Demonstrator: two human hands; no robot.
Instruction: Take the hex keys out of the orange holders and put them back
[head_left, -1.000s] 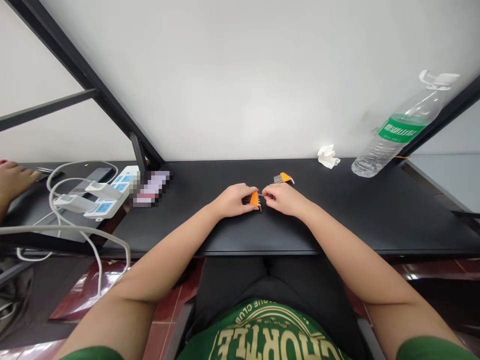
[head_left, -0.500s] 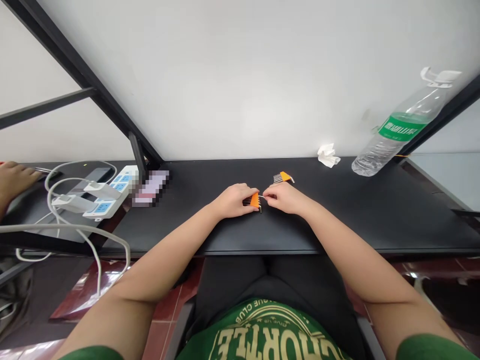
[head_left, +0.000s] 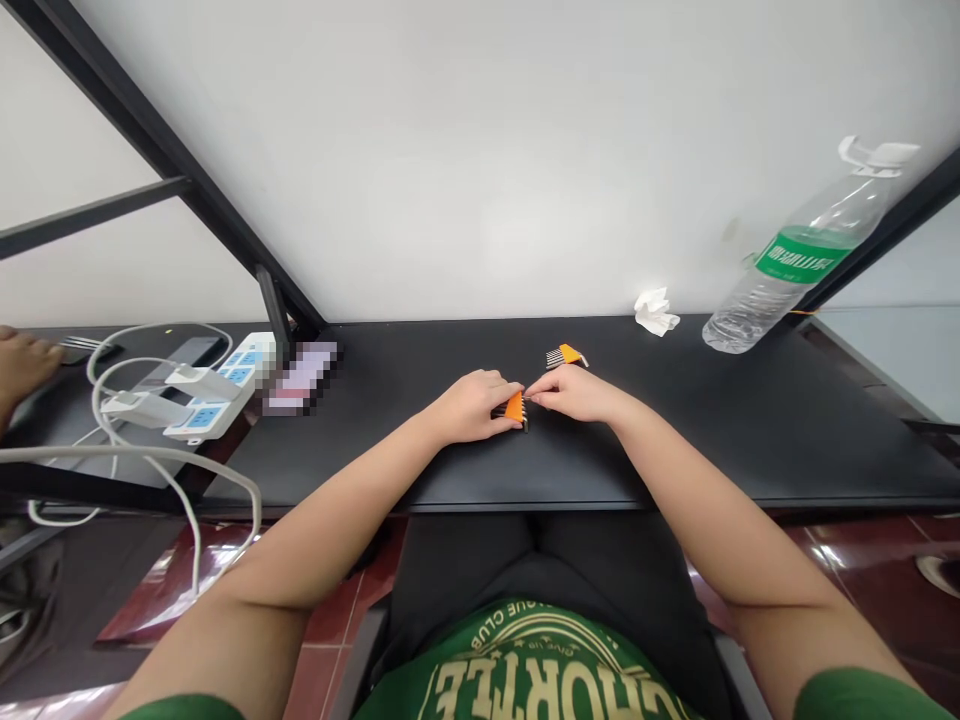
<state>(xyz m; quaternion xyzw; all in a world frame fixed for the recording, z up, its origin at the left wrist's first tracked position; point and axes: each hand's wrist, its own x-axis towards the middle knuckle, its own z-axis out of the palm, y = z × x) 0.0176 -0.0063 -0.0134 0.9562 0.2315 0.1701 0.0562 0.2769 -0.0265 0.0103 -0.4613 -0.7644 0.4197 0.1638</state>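
Note:
An orange hex key holder (head_left: pixel 514 408) with several metal hex keys in it is gripped between the thumb and fingers of my left hand (head_left: pixel 480 405), just above the black table. My right hand (head_left: pixel 566 393) is pinched closed at the holder's right side, its fingertips on the end of a hex key that they mostly hide. Behind my right hand lies a second orange hex key holder (head_left: pixel 572 354), also carrying several keys.
A crumpled white tissue (head_left: pixel 656 312) and a large water bottle (head_left: pixel 787 260) stand at the back right of the black table (head_left: pixel 337 460). On the left are a white power strip (head_left: pixel 225 385), white cables, a pixelated flat object (head_left: pixel 304 378) and another person's hand (head_left: pixel 26 365).
The key shaft that showed between my hands has slid leftward into the holder, and my right fingertips are now against its edge. My left hand has shifted slightly right with the holder.

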